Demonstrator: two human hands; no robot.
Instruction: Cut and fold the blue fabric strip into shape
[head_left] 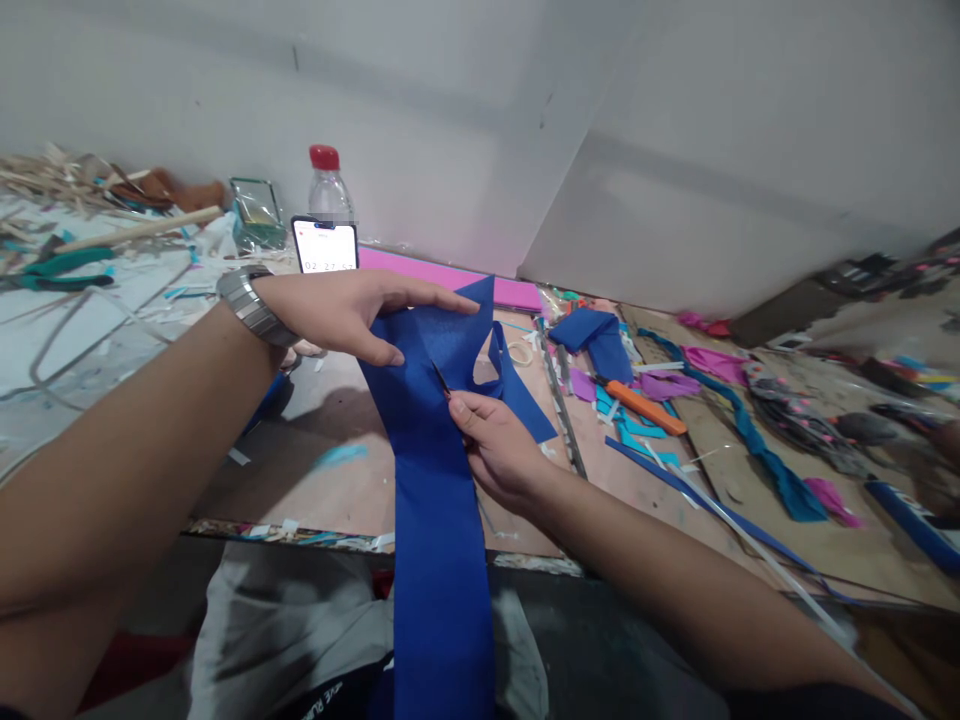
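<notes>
Beneath blue fabric (442, 530), littered worktable (337, 490) by walls (420, 130).

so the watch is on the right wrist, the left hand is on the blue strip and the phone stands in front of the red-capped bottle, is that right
Not quite: in the head view the watch is on the left wrist, not the right. The rest holds: the left hand is on the blue strip and the phone stands in front of the red-capped bottle.

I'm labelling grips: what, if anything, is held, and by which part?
The right hand holds a dark pointed tool behind its tip. The left hand touches the blue cloth near its far end; grip unclear.
</notes>
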